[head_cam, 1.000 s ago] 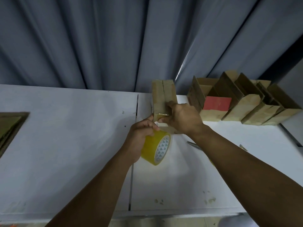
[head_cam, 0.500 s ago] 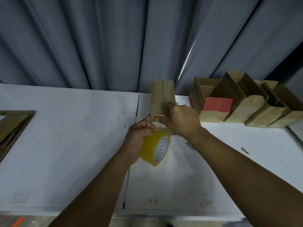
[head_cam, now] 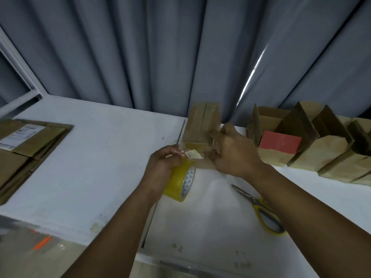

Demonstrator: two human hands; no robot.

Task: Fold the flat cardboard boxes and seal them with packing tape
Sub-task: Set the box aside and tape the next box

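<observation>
The left grip [head_cam: 164, 165] clasps the yellow tape roll [head_cam: 177, 182], just off the table [head_cam: 100, 167]; its core shows printed triangles but no legible brand. The right grip [head_cam: 234, 155] curls round the box [head_cam: 201, 127] at the table's far edge. The white label [head_cam: 20, 135] on the flat boxes [head_cam: 30, 151] at the left edge is too blurred to read. The red label [head_cam: 280, 142] among the folded boxes [head_cam: 321, 155] shows no readable text.
</observation>
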